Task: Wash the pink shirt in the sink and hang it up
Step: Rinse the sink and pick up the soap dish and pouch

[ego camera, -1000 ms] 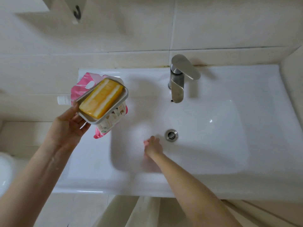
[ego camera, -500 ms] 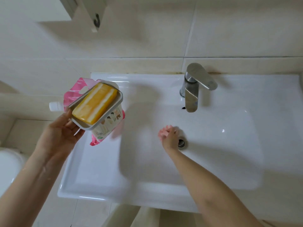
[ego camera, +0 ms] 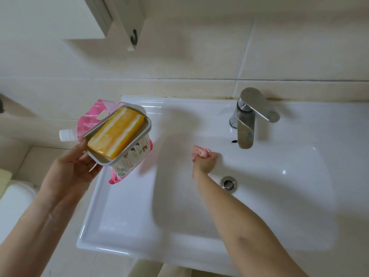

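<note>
Head view looks down on a white sink point(ego camera: 123, 216) set against a tiled wall. The left hand point(ego camera: 73, 166) is raised over the sink's left rim, and its fingers point(ego camera: 84, 156) are clamped round a grey soap dish point(ego camera: 146, 126), thumb on the near edge and the others curled beneath. A yellow soap bar point(ego camera: 116, 132) lies in the dish, which is tilted. Under the dish, pressed against the same fingers, is a pink pouch point(ego camera: 89, 118) whose white cap point(ego camera: 66, 134) juts out just past the thumb. The right hand point(ego camera: 204, 161) is down inside the basin, its fingers point(ego camera: 211, 155) closed in a fist round a small pink bunch point(ego camera: 201, 151) that pokes out beyond the knuckles; it is too blurred to tell whether this is the shirt. A round metal drain point(ego camera: 229, 183) sits near the right wrist, on the side away from the left hand. Beyond the right fingers stands a chrome faucet point(ego camera: 247, 120), its spout over the basin. High above the left fingers, a dark hook point(ego camera: 134, 38) hangs on the wall.
</note>
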Tool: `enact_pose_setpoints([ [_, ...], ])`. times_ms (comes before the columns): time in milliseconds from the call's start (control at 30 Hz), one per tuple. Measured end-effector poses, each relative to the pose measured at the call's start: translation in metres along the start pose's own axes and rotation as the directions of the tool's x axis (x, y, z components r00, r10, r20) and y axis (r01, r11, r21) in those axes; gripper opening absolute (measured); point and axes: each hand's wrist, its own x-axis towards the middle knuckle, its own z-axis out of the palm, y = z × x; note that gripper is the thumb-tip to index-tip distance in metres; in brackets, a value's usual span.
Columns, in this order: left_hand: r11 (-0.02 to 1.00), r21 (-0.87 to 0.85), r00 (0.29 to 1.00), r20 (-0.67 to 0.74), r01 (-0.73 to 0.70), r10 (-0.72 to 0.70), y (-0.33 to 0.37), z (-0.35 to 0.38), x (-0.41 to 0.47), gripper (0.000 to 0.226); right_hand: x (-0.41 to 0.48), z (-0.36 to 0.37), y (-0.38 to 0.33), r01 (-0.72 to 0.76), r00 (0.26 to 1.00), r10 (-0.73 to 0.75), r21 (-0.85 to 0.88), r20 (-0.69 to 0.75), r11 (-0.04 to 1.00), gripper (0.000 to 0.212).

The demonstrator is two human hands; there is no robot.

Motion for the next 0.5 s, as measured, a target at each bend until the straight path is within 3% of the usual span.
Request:
enact_pose_setpoints([
  [33, 1.000, -0.003, 1.000, 0.002, -0.006, 0.006, 0.001, 0.000, 0.000, 0.045, -0.012, 0.016, -0.003, -0.004, 1.000, 0.005, 0.033, -0.024, 0.999, 0.034],
  [100, 1.000, -0.005, 1.000, 0.002, -0.018, 0.018, 0.002, 0.001, -0.002, 0.047, -0.040, 0.043, -0.011, 0.005, 0.984, -0.021, 0.090, 0.178, 0.996, 0.032],
  [200, 1.000, 0.003, 1.000, 0.003, -0.015, 0.014, 0.003, 0.006, -0.005, 0.049, -0.058, 0.062, -0.016, 0.037, 0.945, -0.003, -0.099, 0.328, 0.994, 0.023],
  [267, 1.000, 0.000, 1.000, 0.018, -0.003, 0.003, 0.003, 0.010, -0.006, 0.049, -0.066, 0.056, -0.018, -0.055, 0.920, 0.148, -0.256, 0.362, 0.965, 0.020],
  [333, 1.000, -0.012, 0.999, 0.033, 0.008, -0.008, 0.001, 0.013, -0.006, 0.047, -0.068, 0.045, -0.010, -0.137, 0.861, 0.263, -0.300, 0.435, 0.944, 0.021],
  [367, 1.000, -0.012, 0.999, 0.040, 0.010, -0.009, -0.001, 0.015, -0.007, 0.045, -0.067, 0.043, -0.011, -0.137, 0.852, 0.267, -0.300, 0.451, 0.944, 0.023],
  [433, 1.000, -0.014, 0.998, 0.054, 0.022, -0.021, -0.004, 0.020, -0.009, 0.038, -0.058, 0.047, -0.023, -0.125, 0.902, 0.215, -0.250, 0.374, 0.960, 0.020],
  [500, 0.999, -0.011, 0.998, 0.063, 0.031, -0.030, -0.005, 0.024, -0.009, 0.032, -0.044, 0.051, -0.037, -0.184, 0.934, 0.196, -0.068, 0.298, 0.981, 0.016],
])
